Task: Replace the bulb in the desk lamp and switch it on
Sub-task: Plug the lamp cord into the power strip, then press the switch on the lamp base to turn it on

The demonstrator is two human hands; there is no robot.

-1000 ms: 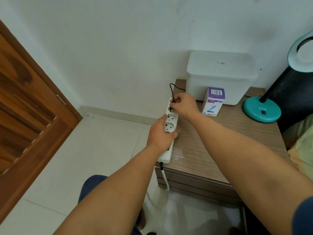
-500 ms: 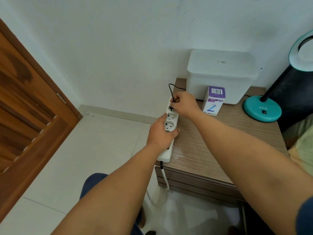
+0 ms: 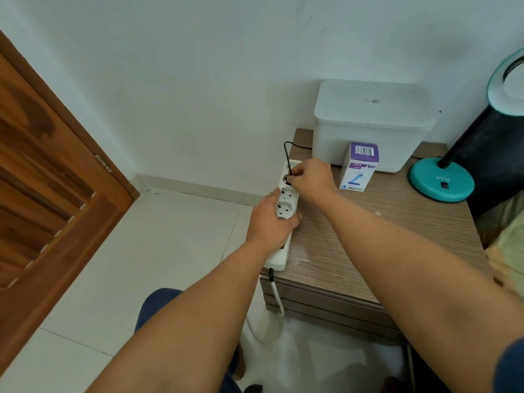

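A white power strip (image 3: 287, 207) lies along the left edge of the wooden bedside table (image 3: 377, 239). My left hand (image 3: 269, 222) grips the strip's middle from the left. My right hand (image 3: 310, 178) pinches the lamp's black plug (image 3: 288, 180) at a far socket of the strip. The plug's black cord (image 3: 289, 148) loops up and runs behind the white box. The teal desk lamp's base (image 3: 441, 181) stands at the table's right side, with its ring head (image 3: 507, 83) at the frame's right edge. A purple and white bulb carton (image 3: 358, 167) stands between my right hand and the lamp.
A lidded white plastic box (image 3: 371, 123) sits at the back of the table against the wall. A wooden door (image 3: 48, 177) stands at the left. The strip's white cable (image 3: 276, 296) hangs off the table's front. Pale tiled floor (image 3: 147, 265) lies below.
Both hands stay in nearly the same grip on the strip and the plug. The view has shifted only slightly.
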